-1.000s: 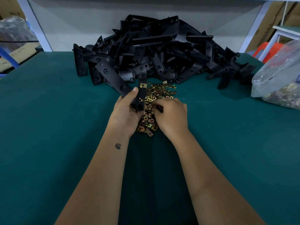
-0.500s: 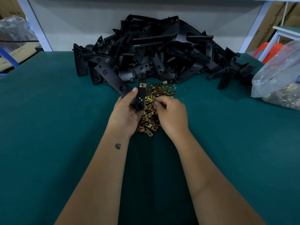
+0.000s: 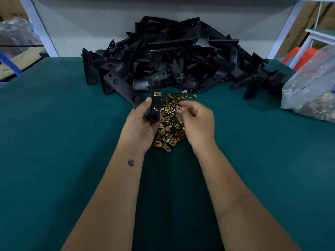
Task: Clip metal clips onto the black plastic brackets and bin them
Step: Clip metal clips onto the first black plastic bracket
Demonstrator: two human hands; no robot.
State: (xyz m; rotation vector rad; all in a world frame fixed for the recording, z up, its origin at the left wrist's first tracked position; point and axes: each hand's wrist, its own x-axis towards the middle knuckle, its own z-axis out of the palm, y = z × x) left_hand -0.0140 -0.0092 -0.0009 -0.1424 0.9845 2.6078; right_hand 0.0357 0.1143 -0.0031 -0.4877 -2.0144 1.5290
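We held a black plastic bracket (image 3: 155, 107) in our left hand (image 3: 139, 125), thumb curled over its face and fingers wrapped behind it. The bracket was a flat, matte strip, bent into an L, with round moulded holes along it; one arm ran up toward eleven o'clock, the other stood nearly upright. A small square brass-coloured clip (image 3: 157, 94) already sat clamped on the upright arm, near its top.

Our right hand (image 3: 196, 124) hovered just to the three o'clock side of the bracket, fingers curled, thumb and forefinger pinching a single metal clip (image 3: 178, 108), a thin folded square with a hole at its centre.

Beneath and between the two hands lay the loose clips (image 3: 169, 124), a glinting scatter of gold and bronze squares spread flat on the bench (image 3: 54, 142), whose surface was a smooth dark teal mat.

At twelve o'clock from the hands rose the heap of brackets (image 3: 181, 57), a tangled mound of angular black strips with dull sheen, touching the far edge of the clip scatter. At two o'clock, well apart from the hands, slumped a clear, crinkled plastic bag (image 3: 311, 84) with more brassy clips visible through its film. Behind the heap stood a pale grey panel (image 3: 90, 24) framed by light metal uprights, with cardboard boxes (image 3: 306, 20) at one o'clock.
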